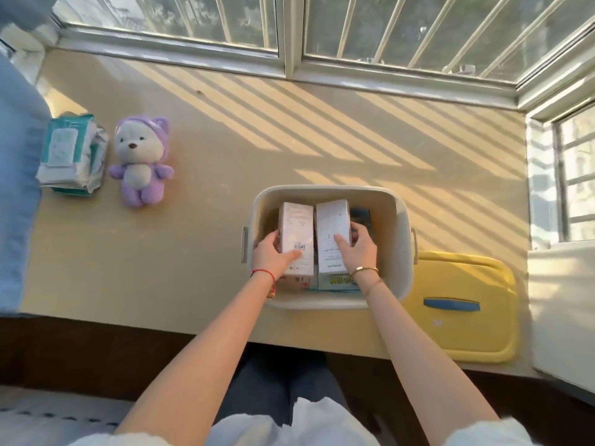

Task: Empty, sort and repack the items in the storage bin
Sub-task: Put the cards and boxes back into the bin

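Note:
A cream storage bin [396, 217] stands on the tan sill in front of me. Inside it two white boxes stand side by side. My left hand [272, 254] grips the left white box [296, 226], thumb on its printed face. My right hand [359, 247] grips the right white box [333, 223], fingers wrapped around its right edge. Under the boxes lies a green and yellow packet [335, 281]. A dark blue item [362, 218] shows at the bin's right side, mostly hidden.
The bin's yellow lid [467, 329] with a blue handle lies right of the bin. A purple plush bear [141, 159] and stacked wet wipe packs [72, 156] sit at the far left. Windows run along the back and right. Blue fabric [16, 204] borders the left edge.

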